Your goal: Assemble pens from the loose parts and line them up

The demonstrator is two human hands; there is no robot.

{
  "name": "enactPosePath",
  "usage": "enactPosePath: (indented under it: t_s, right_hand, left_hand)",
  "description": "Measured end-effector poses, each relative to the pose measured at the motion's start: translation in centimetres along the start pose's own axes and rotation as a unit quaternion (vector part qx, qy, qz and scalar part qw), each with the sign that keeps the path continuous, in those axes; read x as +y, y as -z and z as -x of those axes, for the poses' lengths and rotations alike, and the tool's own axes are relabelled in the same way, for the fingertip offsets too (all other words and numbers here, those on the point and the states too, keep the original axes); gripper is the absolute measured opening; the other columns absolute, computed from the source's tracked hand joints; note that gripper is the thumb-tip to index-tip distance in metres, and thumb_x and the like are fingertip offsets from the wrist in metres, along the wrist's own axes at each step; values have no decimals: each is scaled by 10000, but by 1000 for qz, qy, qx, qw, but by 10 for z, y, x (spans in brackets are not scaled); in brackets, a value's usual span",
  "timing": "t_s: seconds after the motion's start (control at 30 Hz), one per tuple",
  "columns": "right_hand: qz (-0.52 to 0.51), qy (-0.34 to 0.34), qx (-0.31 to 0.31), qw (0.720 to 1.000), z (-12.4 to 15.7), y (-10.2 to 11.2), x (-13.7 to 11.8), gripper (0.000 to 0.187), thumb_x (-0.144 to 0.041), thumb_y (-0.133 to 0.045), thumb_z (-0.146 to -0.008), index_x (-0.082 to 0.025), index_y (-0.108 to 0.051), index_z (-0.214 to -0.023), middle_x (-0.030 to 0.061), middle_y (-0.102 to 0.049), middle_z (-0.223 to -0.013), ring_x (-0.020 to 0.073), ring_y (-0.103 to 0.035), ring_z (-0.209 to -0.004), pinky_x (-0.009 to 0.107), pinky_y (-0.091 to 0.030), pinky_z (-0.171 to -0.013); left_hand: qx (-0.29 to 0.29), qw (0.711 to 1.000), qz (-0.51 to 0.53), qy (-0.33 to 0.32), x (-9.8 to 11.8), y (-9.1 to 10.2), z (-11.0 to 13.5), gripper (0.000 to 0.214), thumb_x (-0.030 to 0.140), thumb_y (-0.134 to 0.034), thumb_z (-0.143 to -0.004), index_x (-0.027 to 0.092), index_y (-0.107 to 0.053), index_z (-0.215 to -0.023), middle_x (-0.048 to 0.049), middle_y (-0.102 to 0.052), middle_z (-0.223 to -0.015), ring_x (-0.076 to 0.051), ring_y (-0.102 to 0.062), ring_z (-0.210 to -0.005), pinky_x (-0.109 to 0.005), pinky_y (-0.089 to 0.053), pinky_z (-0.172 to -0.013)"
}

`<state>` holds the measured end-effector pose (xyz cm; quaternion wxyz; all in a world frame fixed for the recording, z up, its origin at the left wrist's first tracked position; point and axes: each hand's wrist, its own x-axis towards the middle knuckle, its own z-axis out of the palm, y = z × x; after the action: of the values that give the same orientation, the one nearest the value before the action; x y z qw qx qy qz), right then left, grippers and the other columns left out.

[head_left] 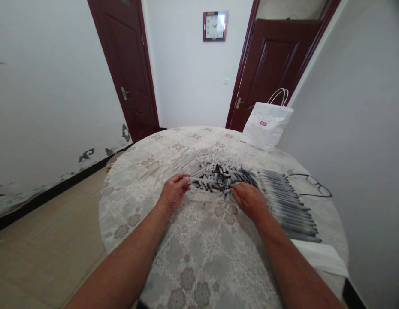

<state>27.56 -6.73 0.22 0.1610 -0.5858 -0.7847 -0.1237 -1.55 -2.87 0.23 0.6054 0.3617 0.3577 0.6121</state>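
A heap of white pen barrels with black tips lies in the middle of a round table covered with a flowered lace cloth. My left hand pinches one end of a white pen barrel at the heap's near edge. My right hand is closed in a pinch at the other end, fingertips among the black tips. To the right of that hand several finished grey pens lie side by side in a row.
A white paper bag with handles stands at the table's far right. Black-rimmed glasses lie beyond the pen row. White paper lies at the near right edge. Two dark red doors and a wall clock are behind.
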Motion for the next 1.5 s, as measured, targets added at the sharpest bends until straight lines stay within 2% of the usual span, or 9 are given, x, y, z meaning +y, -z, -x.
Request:
enactPosePath:
  t_s: [0.3,0.53,0.6,0.7,0.93,1.0,1.17,1.4,1.5]
  right_hand:
    - [-10,8,-4,1000,-1,0,-11,293,-347,-456,-1015,-237,-706,-1122,61,-691,-919,170,-635,-857,241,-421,-745]
    - [-183,36,20,982,-1,-6,-41,273,-234,-462,-982,-163,-679,-1133,94,-721,-1030,193,-669,-942,283,-483,-870]
    - [-249,6,24,968,-1,-4,-45,286,-235,-488,-965,-169,-653,-1190,81,-742,-1023,183,-692,-899,281,-505,-841]
    - [-337,-21,-18,941,1,0,-48,338,-238,-491,-959,-207,-609,-1275,32,-767,-925,149,-713,-751,250,-525,-734]
    - [-465,48,-113,877,6,5,-61,407,-307,-497,-975,-232,-547,-1372,12,-770,-919,125,-717,-684,246,-548,-702]
    - [-513,40,-124,848,7,5,-64,435,-351,-506,-979,-240,-528,-1399,15,-765,-917,134,-717,-689,257,-558,-690]
    - [-648,7,-149,747,8,8,-65,474,-427,-544,-962,-233,-540,-1395,59,-747,-1023,161,-717,-731,300,-576,-668]
    - [-678,-45,-147,718,6,2,-68,421,-410,-717,-843,-204,-644,-1203,21,-750,-868,129,-674,-619,258,-539,-601]
    - [-675,-60,-142,721,5,1,-69,384,-404,-747,-810,-191,-665,-1120,9,-734,-807,128,-662,-592,251,-527,-580]
  left_hand:
    - [-27,998,-47,-9,-6,-3,3,270,288,-840,-659,151,-758,-876,-16,-645,-815,-113,-574,-702,-242,-492,-627]
    - [-75,995,-58,38,-9,-8,10,306,344,-827,-702,148,-746,-921,-16,-621,-800,-106,-565,-661,-260,-520,-635]
    - [-82,994,-42,50,-10,-7,10,320,359,-814,-730,151,-739,-961,-17,-611,-804,-106,-570,-672,-260,-534,-642]
    - [-97,992,-23,71,-10,-7,12,334,389,-795,-760,142,-734,-976,-30,-613,-803,-115,-583,-688,-270,-556,-648]
    - [-147,979,-27,138,-13,-16,24,323,363,-808,-759,127,-711,-956,-67,-672,-849,-132,-624,-690,-292,-582,-632]
    - [-158,974,-22,160,-14,-17,26,301,352,-805,-765,125,-698,-933,-77,-690,-852,-134,-641,-669,-287,-580,-622]
    - [-166,967,11,191,-13,-19,29,261,340,-781,-792,116,-674,-874,-100,-708,-800,-150,-675,-637,-253,-560,-588]
    - [-194,956,19,221,-12,-16,31,236,322,-784,-790,126,-677,-866,-90,-722,-800,-159,-694,-647,-287,-582,-625]
    - [-194,953,26,229,-11,-17,32,220,290,-789,-783,135,-668,-883,-92,-734,-828,-162,-694,-644,-296,-587,-610]
